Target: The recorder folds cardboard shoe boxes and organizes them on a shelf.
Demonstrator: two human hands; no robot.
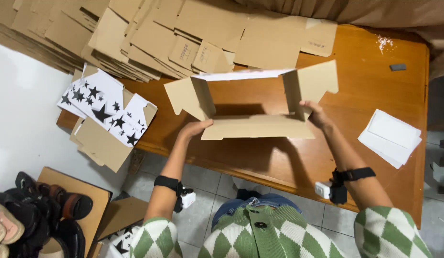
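Both hands are on the half-folded brown cardboard box (253, 102), which sits mid-bench on the orange-brown wooden bench (365, 91). The left hand (193, 129) closes its grip on the front wall's left end, fingers curled over the edge; the right hand (315, 114) pinches the right side wall. The box's side flaps splay outward and its back edge shows white. Behind it sprawls a heap of flat brown cardboard blanks (150, 33). To the left lie white star-printed flat boxes (105, 107); to the right, flat white paper sheets (389, 137).
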